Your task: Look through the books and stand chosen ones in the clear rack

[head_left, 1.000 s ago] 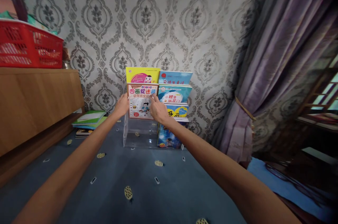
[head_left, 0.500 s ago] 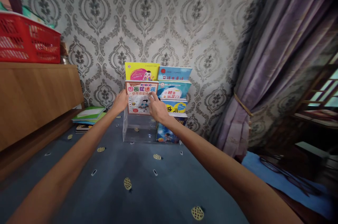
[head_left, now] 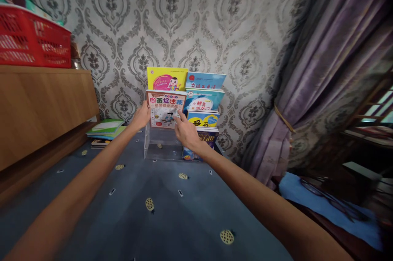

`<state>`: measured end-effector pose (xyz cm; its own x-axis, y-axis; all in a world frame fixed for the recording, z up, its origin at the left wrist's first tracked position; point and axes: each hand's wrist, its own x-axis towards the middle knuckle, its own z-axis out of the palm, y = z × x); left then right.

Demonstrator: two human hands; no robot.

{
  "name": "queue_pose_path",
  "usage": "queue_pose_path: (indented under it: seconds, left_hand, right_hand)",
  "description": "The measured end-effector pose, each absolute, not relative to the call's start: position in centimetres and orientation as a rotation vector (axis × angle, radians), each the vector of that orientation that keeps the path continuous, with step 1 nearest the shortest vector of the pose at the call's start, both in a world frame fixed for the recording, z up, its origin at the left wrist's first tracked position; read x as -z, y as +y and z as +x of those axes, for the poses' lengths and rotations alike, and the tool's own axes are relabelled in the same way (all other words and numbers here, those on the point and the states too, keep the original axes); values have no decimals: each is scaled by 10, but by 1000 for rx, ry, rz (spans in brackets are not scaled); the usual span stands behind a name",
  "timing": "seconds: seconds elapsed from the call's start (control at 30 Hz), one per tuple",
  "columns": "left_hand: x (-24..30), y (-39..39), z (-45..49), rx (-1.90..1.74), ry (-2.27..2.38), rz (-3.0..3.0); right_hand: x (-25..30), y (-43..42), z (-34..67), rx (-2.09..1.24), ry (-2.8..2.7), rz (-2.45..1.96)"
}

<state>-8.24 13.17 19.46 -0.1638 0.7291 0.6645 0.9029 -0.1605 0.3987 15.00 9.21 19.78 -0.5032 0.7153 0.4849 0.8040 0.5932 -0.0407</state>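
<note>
Left hand (head_left: 140,116) and right hand (head_left: 186,130) meet at brown book (head_left: 164,118) on clear rack (head_left: 162,151)

Thumb and fingers of the left hand are clamped on the brown book's left edge, while the right hand reaches over its lower right part, index finger extended against the cover; whether that hand also grips it cannot be told. The brown book stands face-out in the rack's left column, in front of a yellow book (head_left: 161,73), with bare clear tiers below. Beside it, the right column rises in steps from a dark blue book (head_left: 211,138), partly hidden by the right hand, through a yellow-and-blue book (head_left: 193,116) and a teal book (head_left: 215,96) to a light blue book (head_left: 211,78) at the back. The rack rests on a dark blue sheet (head_left: 123,216) printed with pineapples. At left, a red basket (head_left: 37,39) sits on a wooden cabinet (head_left: 46,109); at right hangs a purple curtain (head_left: 272,146)
</note>
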Motion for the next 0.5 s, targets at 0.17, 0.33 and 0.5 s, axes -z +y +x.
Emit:
queue_pose_path:
  seconds: [0.17,0.33,0.5]
  left_hand:
    - [-157,115,-87,1316,-1811,-1948]
    - [-98,85,-123,1018,-2001,-1897]
    - [-76,72,-189,768,-2336,-1610]
  right_hand:
    - [-144,67,145,9,-2481,-1156]
    - [-71,38,137,-320,-2537,-1048]
    - [-27,21,125,-552,-2467,-994]
